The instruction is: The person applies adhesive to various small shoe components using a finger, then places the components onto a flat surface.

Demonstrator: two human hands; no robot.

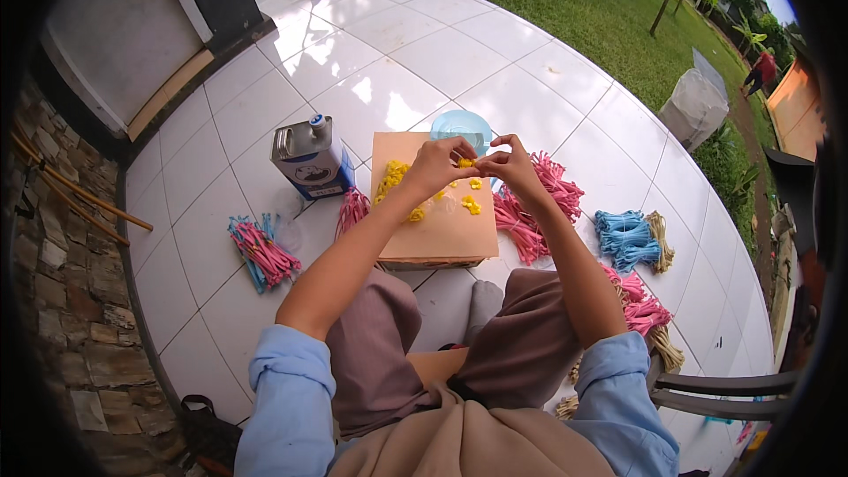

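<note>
Over a cardboard-topped box (433, 238) my two hands meet at fingertip height. My left hand (435, 168) pinches a small yellow flower-like piece (465, 162). From the other side my right hand (514, 170) has its thumb up against that piece, its fingers curled, and its index fingertip raised a little. A pile of similar yellow pieces (390, 178) lies on the board beside my left wrist, partly hidden by it. A few loose yellow pieces (471, 205) lie below my hands. Behind them is a translucent light-blue bowl (461, 124).
A metal can (311, 159) stands left of the box. Pink-and-blue bundles (263, 252) lie farther left. Pink stem bundles (552, 190), blue bundles (625, 238) and more pink ones (640, 300) lie right on white tiles. A dark chair part (724, 384) sits lower right.
</note>
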